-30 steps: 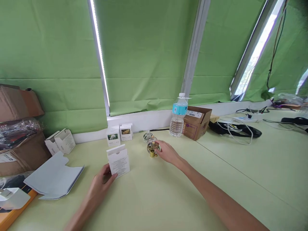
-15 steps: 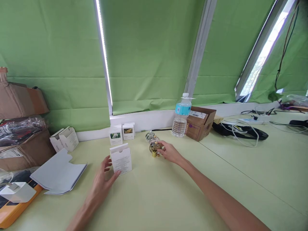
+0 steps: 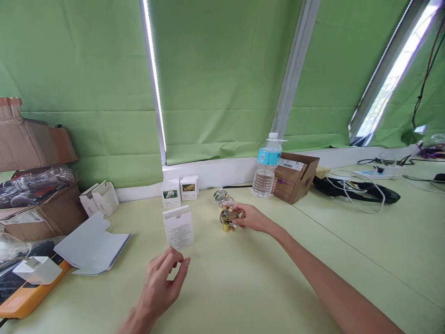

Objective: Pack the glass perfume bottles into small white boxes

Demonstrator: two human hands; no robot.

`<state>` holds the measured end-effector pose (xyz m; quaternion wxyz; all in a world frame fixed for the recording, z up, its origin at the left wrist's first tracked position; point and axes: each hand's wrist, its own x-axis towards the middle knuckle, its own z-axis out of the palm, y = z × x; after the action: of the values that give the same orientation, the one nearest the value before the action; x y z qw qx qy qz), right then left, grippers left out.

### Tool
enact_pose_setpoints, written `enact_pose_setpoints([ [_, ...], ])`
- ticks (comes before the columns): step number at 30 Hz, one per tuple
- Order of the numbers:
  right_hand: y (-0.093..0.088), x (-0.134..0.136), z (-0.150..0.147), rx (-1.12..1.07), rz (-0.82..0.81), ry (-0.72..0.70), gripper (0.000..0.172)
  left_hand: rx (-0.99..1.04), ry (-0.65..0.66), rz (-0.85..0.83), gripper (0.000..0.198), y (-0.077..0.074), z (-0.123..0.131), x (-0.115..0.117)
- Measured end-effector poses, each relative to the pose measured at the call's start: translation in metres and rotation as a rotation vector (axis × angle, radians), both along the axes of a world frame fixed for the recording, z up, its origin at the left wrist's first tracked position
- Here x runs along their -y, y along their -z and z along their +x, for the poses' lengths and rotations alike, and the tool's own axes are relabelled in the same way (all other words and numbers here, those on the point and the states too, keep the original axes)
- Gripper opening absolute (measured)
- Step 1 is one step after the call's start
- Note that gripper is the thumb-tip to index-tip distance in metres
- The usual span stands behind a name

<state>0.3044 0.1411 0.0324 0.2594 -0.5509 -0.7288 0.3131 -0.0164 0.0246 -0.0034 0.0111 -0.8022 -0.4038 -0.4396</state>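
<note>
My left hand hovers over the near part of the table, empty, its thumb and fingers apart. Just beyond it stands a small white box with printed text facing me. My right hand pinches a small round glass bottle with a gold-coloured cap, lying on the table; the fingers partly cover it. Behind that lie more clear glass pieces of similar look, overlapping so I cannot separate them. Two white boxes with flower pictures, one with a white flower and one with a yellow flower, stand near the wall.
A water bottle and a brown carton stand at the back. Cables and a black strap-like item lie to the right. On the left are white paper, a white adapter, open white boxes and stacked cartons.
My left hand has let go of the white text box and drawn back toward me, right of where it was. My right hand stays at the glass bottle. The view has shifted slightly.
</note>
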Motion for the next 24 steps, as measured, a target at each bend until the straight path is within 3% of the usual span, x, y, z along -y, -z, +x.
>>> enact_pose_setpoints([
  [8, 0.001, -0.004, 0.005, -0.022, -0.013, -0.069, 0.029, -0.094, 0.118, -0.221, 0.021, 0.013, 0.014, -0.003],
  [14, 0.001, -0.003, 0.002, -0.089, 0.009, -0.081, 0.033, -0.044, 0.11, -0.329, 0.017, 0.014, 0.012, -0.004],
  [24, -0.036, 0.02, -0.021, -0.124, 0.078, -0.184, 0.036, 0.149, 0.039, -0.403, 0.017, 0.018, 0.013, -0.008],
])
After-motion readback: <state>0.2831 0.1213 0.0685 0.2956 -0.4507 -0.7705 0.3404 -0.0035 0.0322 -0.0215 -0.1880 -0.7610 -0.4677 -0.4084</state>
